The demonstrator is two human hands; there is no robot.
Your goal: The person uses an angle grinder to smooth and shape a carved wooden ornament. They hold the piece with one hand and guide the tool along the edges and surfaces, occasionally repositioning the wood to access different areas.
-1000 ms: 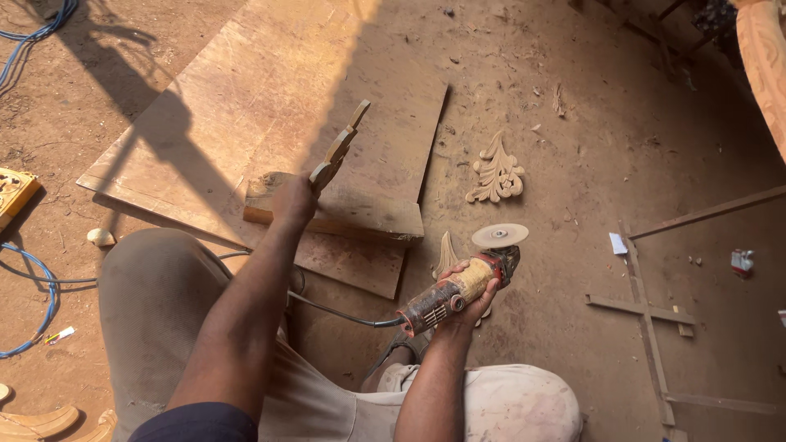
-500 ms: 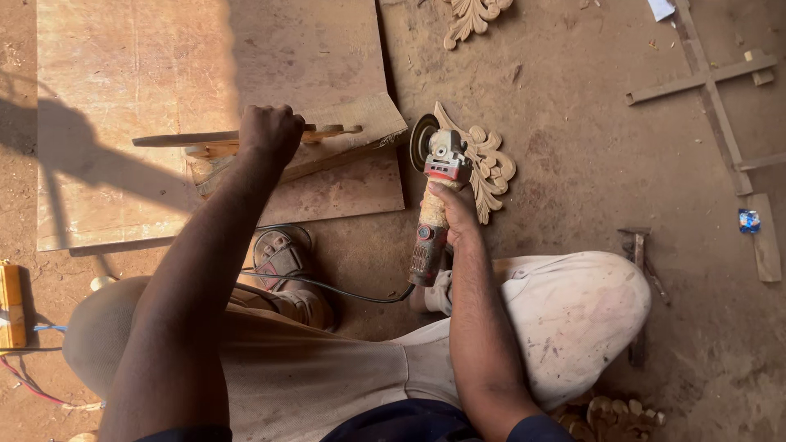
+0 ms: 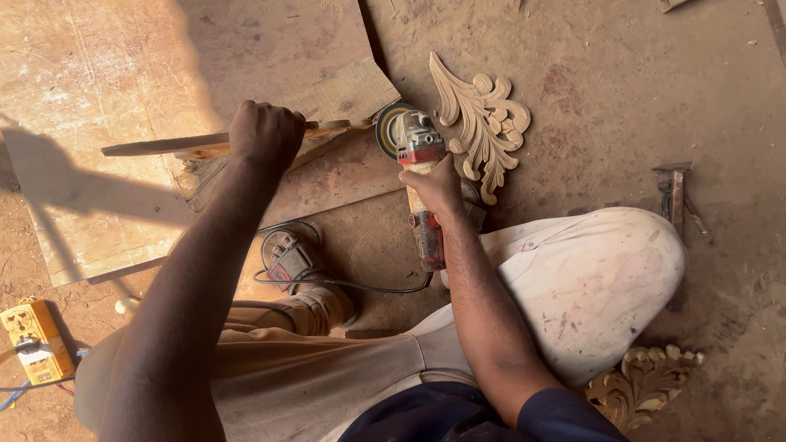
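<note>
Currently: my left hand (image 3: 264, 135) clamps thin curved wooden strip (image 3: 205, 145) on plywood board's (image 3: 106, 98) right edge; my right hand (image 3: 436, 184) grips red-grey angle grinder (image 3: 416, 172). Best: light disc contact, strip pinned flat.

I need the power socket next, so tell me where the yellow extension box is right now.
In the head view the yellow extension box lies on the dirt floor at the far lower left, below the big wooden board and beside the person's left arm.

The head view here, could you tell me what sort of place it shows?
Most likely a woodcarving workshop with a dirt floor. The right hand holds an angle grinder, the left hand grips a wooden strip, and a carved leaf ornament lies on the dusty ground.
</note>
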